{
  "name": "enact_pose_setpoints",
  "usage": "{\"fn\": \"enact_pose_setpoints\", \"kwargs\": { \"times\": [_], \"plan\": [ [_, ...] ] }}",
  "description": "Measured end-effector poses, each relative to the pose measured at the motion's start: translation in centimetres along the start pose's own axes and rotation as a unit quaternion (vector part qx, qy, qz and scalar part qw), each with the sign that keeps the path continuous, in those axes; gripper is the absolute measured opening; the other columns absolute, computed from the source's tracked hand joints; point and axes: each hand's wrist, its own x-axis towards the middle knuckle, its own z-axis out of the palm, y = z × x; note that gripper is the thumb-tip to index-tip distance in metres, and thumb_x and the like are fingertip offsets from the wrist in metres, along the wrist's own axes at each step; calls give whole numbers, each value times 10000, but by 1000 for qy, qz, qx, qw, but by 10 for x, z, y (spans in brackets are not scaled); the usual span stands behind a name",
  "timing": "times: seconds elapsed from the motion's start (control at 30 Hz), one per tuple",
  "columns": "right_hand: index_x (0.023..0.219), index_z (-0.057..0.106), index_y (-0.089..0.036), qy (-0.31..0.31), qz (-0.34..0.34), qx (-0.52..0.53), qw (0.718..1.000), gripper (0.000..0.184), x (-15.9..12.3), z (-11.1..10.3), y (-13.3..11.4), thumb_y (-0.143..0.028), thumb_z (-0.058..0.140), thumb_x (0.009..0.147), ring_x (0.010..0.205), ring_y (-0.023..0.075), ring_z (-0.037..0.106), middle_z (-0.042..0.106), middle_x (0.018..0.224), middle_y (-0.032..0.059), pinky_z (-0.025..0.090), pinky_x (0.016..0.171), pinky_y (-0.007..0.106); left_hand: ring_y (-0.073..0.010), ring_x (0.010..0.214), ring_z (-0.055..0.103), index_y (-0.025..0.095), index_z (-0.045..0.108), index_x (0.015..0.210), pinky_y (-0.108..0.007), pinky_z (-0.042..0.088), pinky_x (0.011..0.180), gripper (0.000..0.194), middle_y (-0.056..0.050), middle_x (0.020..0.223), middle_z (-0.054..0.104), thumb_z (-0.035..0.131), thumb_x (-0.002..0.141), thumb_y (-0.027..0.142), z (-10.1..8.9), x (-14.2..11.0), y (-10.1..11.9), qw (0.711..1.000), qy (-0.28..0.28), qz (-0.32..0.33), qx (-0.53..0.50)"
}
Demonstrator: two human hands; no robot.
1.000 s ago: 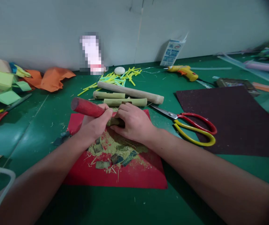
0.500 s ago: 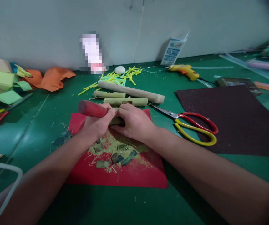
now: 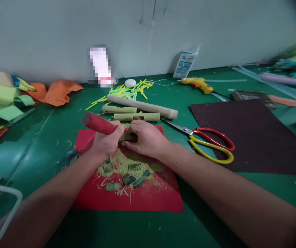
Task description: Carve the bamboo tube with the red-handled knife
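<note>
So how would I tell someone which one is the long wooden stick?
On the green table, find the red sheet below the left hand and right hand. Beyond it lie three rod-like pieces, the stick at the back. It is greyer and clearly longer than the two yellow-green bamboo pieces.

Dim, cool light; edges dark (right corner blurred).

A green table (image 3: 106, 229) bears red-and-yellow scissors (image 3: 202, 141) and red paper (image 3: 127, 202).
</note>
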Motion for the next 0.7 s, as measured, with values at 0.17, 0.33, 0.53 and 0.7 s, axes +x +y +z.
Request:
{"fn": "enact_pose_setpoints", "kwargs": {
  "times": [0.17,0.33,0.53,0.7],
  "plan": [
    [745,558,-170,4,-1,-6,1000,264,-1,2,0,-329,764,791,778,160,455,550,811,30,339,691,291,-113,546,331,203,374,521,-266,337,551,283,36,528,338,522,759,246,0,4,7,999,42,-2,-28],
    [780,575,-169,10,-11,-6,1000,238,-1,2,1,-324,756,793,791,166,460,564,836,38,346,704,295,-118,595,366,201,389,557,-268,337,591,303,35,569,362,519,815,291,1,4,2,1000,11,17,11],
    [792,587,-164,3,-15,-12,1000,227,0,2,2,-336,734,810,805,178,476,580,841,49,354,712,306,-131,605,378,207,401,581,-273,363,615,318,31,587,371,513,852,329,0,1,2,1000,-7,17,17],
    [796,590,-162,1,-9,-15,1000,219,0,1,1,-330,731,808,803,178,478,580,835,47,354,707,304,-128,600,380,207,405,587,-277,366,614,313,35,587,376,514,868,293,1,1,1,1000,-7,30,-3]
  ]
}}
